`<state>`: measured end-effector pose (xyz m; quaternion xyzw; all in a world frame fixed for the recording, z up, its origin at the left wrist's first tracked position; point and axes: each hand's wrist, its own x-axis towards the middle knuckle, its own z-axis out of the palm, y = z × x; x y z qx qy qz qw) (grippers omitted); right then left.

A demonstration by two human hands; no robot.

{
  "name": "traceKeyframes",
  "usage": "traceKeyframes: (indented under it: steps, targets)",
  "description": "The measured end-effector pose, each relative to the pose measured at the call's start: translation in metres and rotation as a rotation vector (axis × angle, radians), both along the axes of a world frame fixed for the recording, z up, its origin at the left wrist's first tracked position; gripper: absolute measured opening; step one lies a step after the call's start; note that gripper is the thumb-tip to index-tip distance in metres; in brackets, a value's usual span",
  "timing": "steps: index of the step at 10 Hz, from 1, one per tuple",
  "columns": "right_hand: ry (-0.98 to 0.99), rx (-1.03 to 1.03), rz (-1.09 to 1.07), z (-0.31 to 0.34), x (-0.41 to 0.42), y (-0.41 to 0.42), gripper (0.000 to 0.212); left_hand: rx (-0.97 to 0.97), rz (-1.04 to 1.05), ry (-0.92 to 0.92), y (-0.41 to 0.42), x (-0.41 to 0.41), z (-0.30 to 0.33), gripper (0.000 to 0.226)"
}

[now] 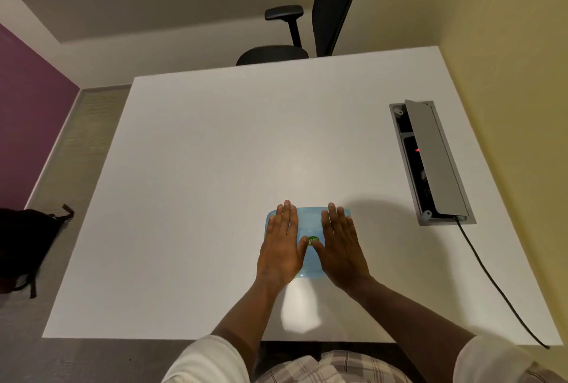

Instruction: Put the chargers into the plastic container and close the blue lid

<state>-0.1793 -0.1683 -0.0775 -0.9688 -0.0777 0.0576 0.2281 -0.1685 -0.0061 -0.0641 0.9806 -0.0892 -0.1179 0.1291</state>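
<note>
The blue lid [309, 223] lies on top of the plastic container on the white table [215, 167], near the front middle. A small green sticker [313, 240] marks the lid's centre. My left hand [281, 244] rests flat on the lid's left half, fingers straight and together. My right hand [341, 244] lies flat on its right half in the same way. Both palms press down on the lid; neither grips anything. The container's body and anything inside it are hidden under the lid and my hands. No chargers are visible.
An open cable box [430, 164] with a raised grey flap is set into the table at the right; a black cable [498, 284] runs from it off the front edge. A black office chair [307, 29] stands behind the table. A dark bag [24, 244] lies on the floor at left.
</note>
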Motion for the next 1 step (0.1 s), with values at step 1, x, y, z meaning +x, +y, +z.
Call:
traceKeyframes:
  steps: [1]
  targets:
    - [-0.033,-0.022,-0.006,0.0091,0.0054,0.0004,0.072,0.007,-0.016,-0.036,0.0054,0.0075,0.0101,0.069]
